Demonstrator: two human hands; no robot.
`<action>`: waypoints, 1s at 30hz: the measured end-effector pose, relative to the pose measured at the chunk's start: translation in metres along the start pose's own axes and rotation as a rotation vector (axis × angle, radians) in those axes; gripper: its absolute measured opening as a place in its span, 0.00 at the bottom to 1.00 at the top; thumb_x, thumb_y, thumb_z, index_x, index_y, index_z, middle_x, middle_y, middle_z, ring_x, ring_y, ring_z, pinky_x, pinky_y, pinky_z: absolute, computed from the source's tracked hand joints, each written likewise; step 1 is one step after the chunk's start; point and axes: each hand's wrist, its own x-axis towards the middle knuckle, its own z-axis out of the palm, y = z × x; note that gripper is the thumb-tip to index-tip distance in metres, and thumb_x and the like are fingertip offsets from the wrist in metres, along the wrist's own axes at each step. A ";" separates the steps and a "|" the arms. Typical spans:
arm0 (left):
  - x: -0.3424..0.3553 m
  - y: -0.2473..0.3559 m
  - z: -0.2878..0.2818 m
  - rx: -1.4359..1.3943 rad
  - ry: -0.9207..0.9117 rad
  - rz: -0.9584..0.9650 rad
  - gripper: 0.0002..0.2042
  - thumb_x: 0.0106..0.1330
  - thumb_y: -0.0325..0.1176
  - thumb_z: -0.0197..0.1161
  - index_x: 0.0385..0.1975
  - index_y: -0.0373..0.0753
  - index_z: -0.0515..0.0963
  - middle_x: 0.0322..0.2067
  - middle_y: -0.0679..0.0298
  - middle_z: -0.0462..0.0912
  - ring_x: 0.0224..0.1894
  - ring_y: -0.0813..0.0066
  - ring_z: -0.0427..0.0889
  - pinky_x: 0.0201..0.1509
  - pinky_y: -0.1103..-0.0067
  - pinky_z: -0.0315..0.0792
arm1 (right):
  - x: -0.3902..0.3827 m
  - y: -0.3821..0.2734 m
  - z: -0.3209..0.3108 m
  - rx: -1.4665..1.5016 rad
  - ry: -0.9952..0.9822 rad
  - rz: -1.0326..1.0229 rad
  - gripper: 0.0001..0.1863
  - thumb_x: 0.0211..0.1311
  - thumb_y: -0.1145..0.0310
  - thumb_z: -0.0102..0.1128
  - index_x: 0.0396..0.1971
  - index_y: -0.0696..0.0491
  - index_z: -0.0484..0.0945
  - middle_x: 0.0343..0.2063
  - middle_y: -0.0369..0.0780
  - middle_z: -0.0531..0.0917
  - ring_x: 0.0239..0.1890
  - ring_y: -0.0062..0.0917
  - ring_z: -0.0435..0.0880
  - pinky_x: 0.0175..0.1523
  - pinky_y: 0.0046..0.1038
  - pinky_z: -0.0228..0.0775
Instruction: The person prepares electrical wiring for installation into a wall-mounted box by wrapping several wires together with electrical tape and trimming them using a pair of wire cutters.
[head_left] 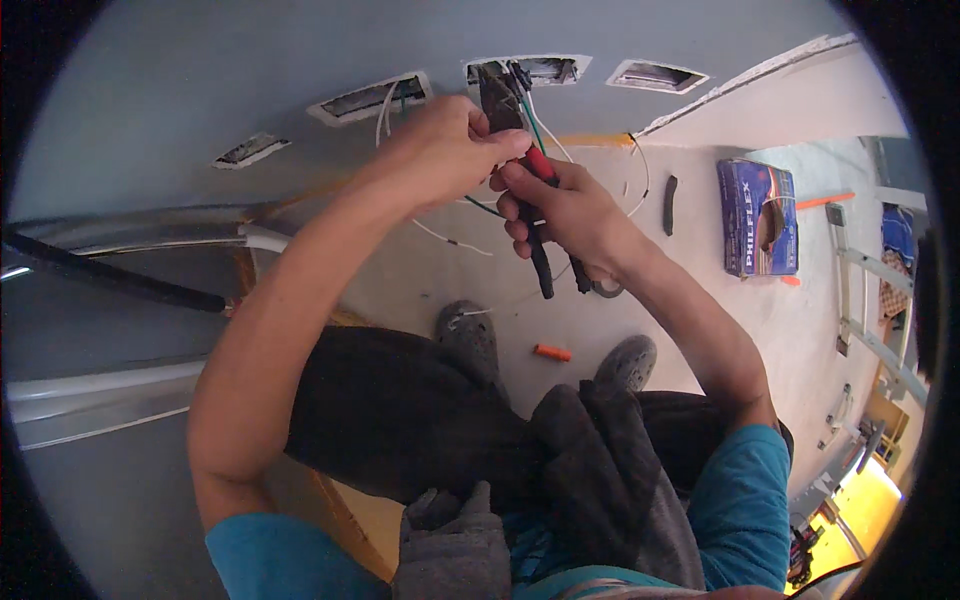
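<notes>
Head view: R hand (575, 213) wrapped round red/blk-handled pliers (541, 165), tool's head up by recessed wall box (560, 71) w/ wires (519, 76) coming out. L hand (455, 150) curled at pliers' head; can't tell what's pinched. Blue cardboard carton (744, 190) on floor (700, 330), side torn open, contents unclear.

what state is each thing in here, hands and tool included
Pliers: held, handles apart, jaw opening unclear
Right hand: closed around the pliers
Left hand: fingers bent at the pliers' head, grip unclear
Rightmost wall opening: uncovered
Blue cardboard box: ragged hole in one face
Orange tube: lying on the floor
</notes>
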 end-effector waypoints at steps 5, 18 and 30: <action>0.005 -0.007 0.003 -0.166 -0.078 0.001 0.21 0.70 0.47 0.66 0.44 0.32 0.80 0.37 0.58 0.87 0.37 0.74 0.85 0.44 0.74 0.78 | 0.001 0.000 0.001 0.023 -0.012 -0.013 0.20 0.78 0.54 0.51 0.45 0.59 0.76 0.27 0.35 0.76 0.26 0.20 0.77 0.32 0.27 0.75; -0.002 0.002 0.011 -0.291 -0.032 -0.101 0.17 0.71 0.46 0.64 0.42 0.34 0.80 0.32 0.62 0.86 0.28 0.75 0.85 0.38 0.75 0.81 | 0.003 0.000 0.004 0.019 0.011 0.014 0.21 0.79 0.54 0.50 0.39 0.59 0.76 0.26 0.35 0.76 0.26 0.22 0.77 0.31 0.28 0.76; 0.004 -0.004 0.016 -0.341 0.012 -0.023 0.14 0.71 0.38 0.61 0.35 0.30 0.79 0.27 0.57 0.86 0.21 0.71 0.84 0.31 0.72 0.78 | 0.005 -0.003 0.008 0.083 0.014 0.026 0.19 0.78 0.55 0.50 0.39 0.58 0.75 0.26 0.35 0.75 0.26 0.22 0.75 0.30 0.28 0.74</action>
